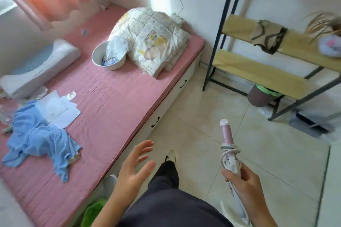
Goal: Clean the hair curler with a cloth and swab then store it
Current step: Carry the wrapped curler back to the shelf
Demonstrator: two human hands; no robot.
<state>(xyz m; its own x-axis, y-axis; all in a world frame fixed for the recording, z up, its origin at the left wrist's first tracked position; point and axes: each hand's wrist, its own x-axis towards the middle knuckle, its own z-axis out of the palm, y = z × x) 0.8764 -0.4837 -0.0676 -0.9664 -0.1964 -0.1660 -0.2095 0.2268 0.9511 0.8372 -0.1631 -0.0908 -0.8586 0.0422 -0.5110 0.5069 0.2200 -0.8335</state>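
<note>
Cloth [40, 140] of blue colour lies crumpled at the left, on the pink mattress [114, 97], and its upper edge touches some white papers [59, 110]. Farther back on the mattress a white bowl [108, 57] stands just beside a folded quilt [153, 40].

To the right of the bed edge, above the tile floor [203, 116], I hold out my left hand [134, 167]. Its fingers are straight and spread wide, and it holds nothing.

More to the right is my right hand [245, 184], with the fingers curled around the handle of the pink hair curler [227, 142]. The curler is in the air, well apart from the bed. Its barrel points away from me, and the white cord [229, 147] is wound around its middle.

At the far right a metal rack [258, 73] with yellow boards stands against the wall, and a brown bin [258, 97] is under it.
</note>
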